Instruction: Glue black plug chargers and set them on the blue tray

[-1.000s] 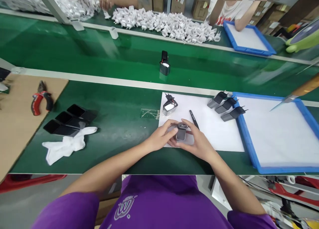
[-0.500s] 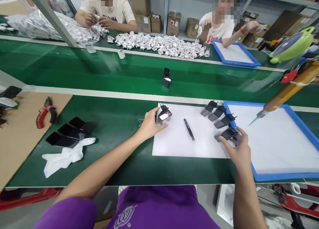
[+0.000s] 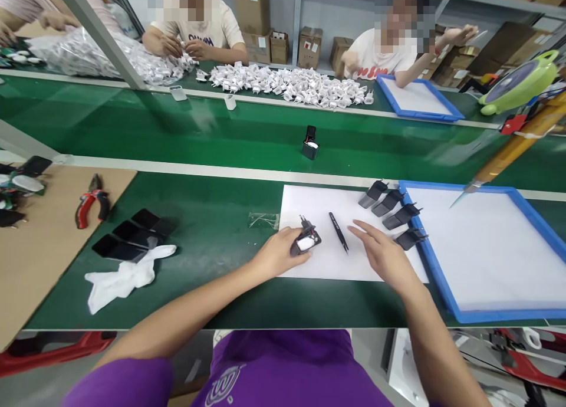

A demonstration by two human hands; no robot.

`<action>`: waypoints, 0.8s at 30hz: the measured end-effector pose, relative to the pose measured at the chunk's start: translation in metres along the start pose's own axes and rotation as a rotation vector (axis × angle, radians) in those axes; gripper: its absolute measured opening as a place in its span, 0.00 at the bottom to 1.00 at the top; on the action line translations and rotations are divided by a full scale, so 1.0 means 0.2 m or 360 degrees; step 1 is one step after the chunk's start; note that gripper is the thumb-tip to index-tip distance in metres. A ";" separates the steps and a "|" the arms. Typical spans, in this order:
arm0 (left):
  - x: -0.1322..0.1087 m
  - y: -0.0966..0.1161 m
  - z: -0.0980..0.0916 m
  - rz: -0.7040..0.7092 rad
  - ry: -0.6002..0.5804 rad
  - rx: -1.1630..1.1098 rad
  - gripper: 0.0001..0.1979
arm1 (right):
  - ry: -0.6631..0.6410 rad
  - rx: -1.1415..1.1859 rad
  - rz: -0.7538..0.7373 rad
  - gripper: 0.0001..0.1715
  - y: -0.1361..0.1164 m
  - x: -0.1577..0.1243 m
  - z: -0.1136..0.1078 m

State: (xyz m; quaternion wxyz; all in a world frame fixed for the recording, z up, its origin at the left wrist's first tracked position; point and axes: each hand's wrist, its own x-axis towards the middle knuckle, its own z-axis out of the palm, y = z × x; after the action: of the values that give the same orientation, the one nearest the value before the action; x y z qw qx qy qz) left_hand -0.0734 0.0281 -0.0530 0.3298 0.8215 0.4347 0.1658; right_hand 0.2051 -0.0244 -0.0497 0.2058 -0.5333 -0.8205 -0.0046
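Observation:
My left hand is closed around a black plug adapter with its housing open and a white part showing inside. It is over the white sheet. My right hand is empty, fingers apart, above the sheet just right of the black tweezers. Beyond that hand, several closed black plug adapters stand in a slanting row by the blue-rimmed tray. Part of the nearest adapter sits close to the tray's rim.
Pliers lie on brown board at left, near black housings and a white glove. An open adapter rests on the green belt. A yellow-handled pointed tool hangs at right. Co-workers sit opposite behind piled white plugs.
My right hand has let go of the nearest black adapter and moved left toward the tweezers. My left hand has brought the open adapter nearer to me and slightly right.

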 end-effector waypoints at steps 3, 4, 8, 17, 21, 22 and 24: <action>-0.04 0.02 0.00 0.0027 -0.0100 -0.0061 0.26 | -0.0252 -0.0157 -0.0235 0.37 0.03 0.12 0.07; -0.04 0.02 0.00 0.0030 -0.0166 -0.0120 0.29 | -0.0289 -0.0181 -0.0301 0.36 0.04 0.15 0.09; -0.04 0.00 -0.03 0.0024 -0.0421 -0.0507 0.36 | -0.0281 -0.0162 -0.0406 0.23 0.06 0.21 0.13; -0.03 -0.02 0.04 -0.0032 -0.0332 -0.0516 0.26 | 0.0284 0.0584 0.0120 0.08 -0.08 0.12 0.07; -0.05 -0.01 0.05 -0.0018 -0.0272 -0.0491 0.25 | 0.0318 0.0884 0.0100 0.05 -0.25 0.08 0.00; -0.05 -0.01 0.06 -0.0018 -0.0269 -0.0484 0.24 | 0.0308 0.0889 0.0054 0.06 -0.27 0.08 0.00; -0.05 0.00 0.06 -0.0018 -0.0272 -0.0474 0.23 | 0.0307 0.0847 -0.0030 0.09 -0.31 0.09 0.00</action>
State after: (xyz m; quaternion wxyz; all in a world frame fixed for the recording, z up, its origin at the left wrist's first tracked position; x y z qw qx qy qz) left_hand -0.0731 0.0153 -0.0615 0.4847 0.7721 0.3802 0.1560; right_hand 0.1448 -0.0357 -0.0311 0.4156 -0.4499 -0.7744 0.1584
